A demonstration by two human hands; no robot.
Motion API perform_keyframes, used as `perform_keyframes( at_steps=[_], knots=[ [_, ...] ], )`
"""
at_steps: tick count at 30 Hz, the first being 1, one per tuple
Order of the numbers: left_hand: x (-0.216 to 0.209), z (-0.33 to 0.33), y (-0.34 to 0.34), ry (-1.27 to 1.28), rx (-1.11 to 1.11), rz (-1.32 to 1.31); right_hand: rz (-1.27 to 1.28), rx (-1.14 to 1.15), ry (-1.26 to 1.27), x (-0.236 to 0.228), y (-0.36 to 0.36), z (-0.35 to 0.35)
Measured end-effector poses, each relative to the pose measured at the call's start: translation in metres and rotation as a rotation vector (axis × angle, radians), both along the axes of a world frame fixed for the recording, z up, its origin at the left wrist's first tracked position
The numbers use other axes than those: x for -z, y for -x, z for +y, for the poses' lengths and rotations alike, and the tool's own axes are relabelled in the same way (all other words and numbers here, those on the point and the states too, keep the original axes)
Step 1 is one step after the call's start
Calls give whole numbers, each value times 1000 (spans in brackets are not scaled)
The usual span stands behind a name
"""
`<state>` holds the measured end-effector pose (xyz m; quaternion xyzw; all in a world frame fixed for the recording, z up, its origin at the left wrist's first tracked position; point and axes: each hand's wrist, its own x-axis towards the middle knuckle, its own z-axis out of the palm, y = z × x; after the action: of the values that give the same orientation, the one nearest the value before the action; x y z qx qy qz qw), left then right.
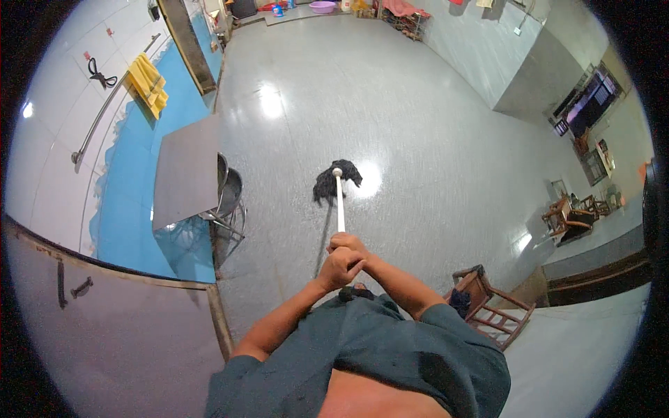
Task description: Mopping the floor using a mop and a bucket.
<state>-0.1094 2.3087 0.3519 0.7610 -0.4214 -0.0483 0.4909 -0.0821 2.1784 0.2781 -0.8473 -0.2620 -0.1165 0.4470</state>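
Observation:
A mop point(337, 182) with black strands and a white handle rests its head on the wet-looking grey floor ahead of me. Both my hands are closed round the upper part of the handle, close together. My left hand point(340, 269) grips nearer to my body, toward the handle's top end. Just beyond it, my right hand point(350, 243) is wrapped round the shaft. The top of the handle is hidden by my hands.
At left stand a grey table point(185, 171) and round stools point(230, 191) by a blue-and-white tiled wall. A wooden chair point(481, 296) is close at my right. More wooden furniture point(575, 216) is farther right. A purple basin point(323, 7) lies at the far end.

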Motion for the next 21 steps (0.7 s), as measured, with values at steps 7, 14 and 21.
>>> perform_keyframes(
  at_steps=[7,14,21],
  knots=[
    [3,-20,4,-19,-36,47,0,-53,62,23,-2,-22],
    [-138,-80,-2,275,419,127,-180,383,-684,-163,57,-19],
    [-181,-116,33,244,1006,101,254,227,-113,-121,123,-81]
  ],
)
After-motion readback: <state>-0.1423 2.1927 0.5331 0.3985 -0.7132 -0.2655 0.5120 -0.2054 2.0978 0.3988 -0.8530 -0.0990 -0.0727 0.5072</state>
